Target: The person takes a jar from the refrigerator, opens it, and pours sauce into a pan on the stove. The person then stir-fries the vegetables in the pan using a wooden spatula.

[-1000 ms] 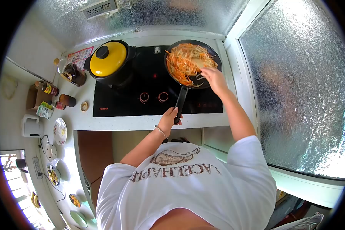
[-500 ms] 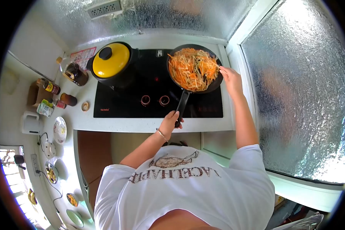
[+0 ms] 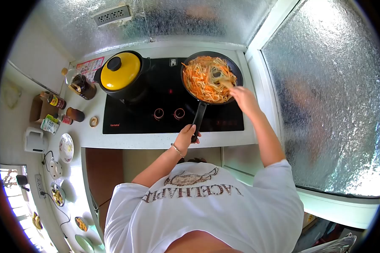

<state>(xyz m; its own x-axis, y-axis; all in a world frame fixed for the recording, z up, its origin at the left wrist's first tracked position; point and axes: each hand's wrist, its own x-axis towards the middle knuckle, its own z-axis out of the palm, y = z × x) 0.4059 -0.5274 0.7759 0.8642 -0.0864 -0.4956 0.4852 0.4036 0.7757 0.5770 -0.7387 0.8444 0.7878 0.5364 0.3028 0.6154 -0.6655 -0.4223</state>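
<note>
A dark frying pan (image 3: 236, 69) stands on the right side of the black cooktop (image 3: 135, 120), its handle pointing toward me. My left hand (image 3: 186, 137) is wrapped round the end of that handle. Shredded orange and pale vegetables (image 3: 204, 80) fill much of the pan. At the pan's lower right edge my right hand (image 3: 242, 97) is closed on a light wooden utensil (image 3: 226, 83), whose tip is among the shreds. The far end of the utensil is hidden by my fingers and the food.
A black pot with a yellow lid (image 3: 120, 72) sits on the cooktop's left. Farther left are a large bottle (image 3: 83, 86), smaller jars (image 3: 75, 114) and a floral plate (image 3: 66, 148). A textured glass pane (image 3: 325, 101) borders the right side.
My right hand has moved left and down from the pan's right rim, with the utensil now farther into the vegetables. The shreds have shifted. My left hand stays on the handle.
</note>
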